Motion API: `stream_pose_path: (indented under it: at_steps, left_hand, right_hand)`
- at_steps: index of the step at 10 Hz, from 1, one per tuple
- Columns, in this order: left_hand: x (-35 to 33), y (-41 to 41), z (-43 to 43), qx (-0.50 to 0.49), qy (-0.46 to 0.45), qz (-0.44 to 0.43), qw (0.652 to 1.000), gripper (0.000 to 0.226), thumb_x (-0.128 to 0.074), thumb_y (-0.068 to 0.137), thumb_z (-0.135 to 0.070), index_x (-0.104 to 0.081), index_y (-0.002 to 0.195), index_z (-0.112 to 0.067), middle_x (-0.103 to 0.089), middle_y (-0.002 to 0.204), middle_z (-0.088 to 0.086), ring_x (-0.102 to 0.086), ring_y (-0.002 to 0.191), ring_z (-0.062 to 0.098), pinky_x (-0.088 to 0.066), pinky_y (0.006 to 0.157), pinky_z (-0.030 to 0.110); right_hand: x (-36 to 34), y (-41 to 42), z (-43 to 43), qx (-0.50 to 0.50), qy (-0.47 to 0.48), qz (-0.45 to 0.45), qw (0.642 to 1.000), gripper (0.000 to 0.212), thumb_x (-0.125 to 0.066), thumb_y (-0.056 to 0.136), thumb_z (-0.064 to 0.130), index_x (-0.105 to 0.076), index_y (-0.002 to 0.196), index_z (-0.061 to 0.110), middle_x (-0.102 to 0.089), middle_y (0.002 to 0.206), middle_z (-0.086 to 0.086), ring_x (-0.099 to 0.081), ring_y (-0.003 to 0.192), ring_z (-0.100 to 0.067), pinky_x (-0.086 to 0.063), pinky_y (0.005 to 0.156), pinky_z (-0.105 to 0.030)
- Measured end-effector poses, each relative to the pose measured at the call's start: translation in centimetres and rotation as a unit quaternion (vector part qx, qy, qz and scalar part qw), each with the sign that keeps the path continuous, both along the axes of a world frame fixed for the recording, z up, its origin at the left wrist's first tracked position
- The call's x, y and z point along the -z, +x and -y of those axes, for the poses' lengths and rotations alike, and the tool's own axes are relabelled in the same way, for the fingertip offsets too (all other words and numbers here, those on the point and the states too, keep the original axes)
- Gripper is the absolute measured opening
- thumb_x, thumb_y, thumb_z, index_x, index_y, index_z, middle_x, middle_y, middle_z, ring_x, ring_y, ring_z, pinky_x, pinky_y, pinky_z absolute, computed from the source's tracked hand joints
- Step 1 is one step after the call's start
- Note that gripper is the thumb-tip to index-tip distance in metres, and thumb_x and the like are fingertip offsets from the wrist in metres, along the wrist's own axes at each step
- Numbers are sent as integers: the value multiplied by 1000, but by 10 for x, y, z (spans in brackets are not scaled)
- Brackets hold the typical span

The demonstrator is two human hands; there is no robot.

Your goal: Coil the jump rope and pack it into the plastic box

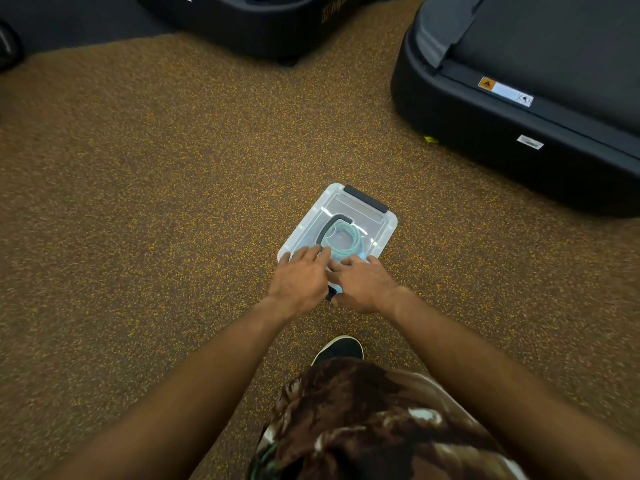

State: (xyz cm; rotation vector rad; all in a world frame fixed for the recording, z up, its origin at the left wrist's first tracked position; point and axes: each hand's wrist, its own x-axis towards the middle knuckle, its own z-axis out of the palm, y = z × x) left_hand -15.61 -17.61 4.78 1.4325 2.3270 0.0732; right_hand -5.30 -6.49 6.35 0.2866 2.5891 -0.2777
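The clear plastic box (337,226) is sat flat on the speckled brown floor (138,202), turned a bit so its corners point roughly up and down the view; the lid (360,211) is seen resting on top, with a dark latch (366,198) along the far edge; the jump rope (346,241) is already inside, its teal cord wound into a loose coil and a dark curved handle (329,227) visible through the plastic on the left side of the coil. Both hands are laid on the near edge of the lid; the left hand (300,279) is spread flat with fingers splayed, the right hand (362,284) likewise flattened, nothing gripped by either as far as can be told; a second dark latch (331,292) is just glimpsed between them at the near rim. Loads of open floor is left to the left and in front of the box; on the right a black treadmill base (519,126) is parked near, another machine (263,22) further back; a dark shoe (341,349) is planted just behind the hands.
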Motion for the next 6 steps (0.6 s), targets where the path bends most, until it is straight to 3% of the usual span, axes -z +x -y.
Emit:
stream_pose_path:
  at_steps: [2,3,5,6]
  left_hand:
    - [-11,-7,-5,78,-99,-49,991,63,-41,98,-33,-23,156,-15,-22,163,10,-22,148,31,-19,119,56]
    - [-21,-9,-8,105,-157,-44,981,61,-41,99,-36,-25,155,-16,-20,164,12,-23,147,33,-21,117,53]
    - [-73,-20,-24,114,-107,-39,987,58,-41,97,-27,-29,153,-19,-33,158,12,-34,142,33,-32,113,51]
    - [-107,-18,-32,138,-88,-57,985,59,-42,98,-29,-27,155,-21,-33,158,10,-34,142,31,-30,113,47]
  right_hand:
    - [-7,4,1,24,-20,36,999,75,-56,95,46,-20,158,27,-12,168,0,-20,151,-25,-23,117,-54]
    - [-18,11,-1,43,-26,54,997,72,-53,96,49,-23,157,28,-17,167,-4,-24,150,-27,-24,116,-50]
    - [-67,32,-23,100,11,34,994,69,-51,95,55,-28,155,32,-34,161,-2,-33,144,-31,-30,113,-48]
    - [-87,43,-38,143,7,0,990,58,-52,93,56,-41,146,38,-50,148,1,-44,135,-29,-36,107,-47]
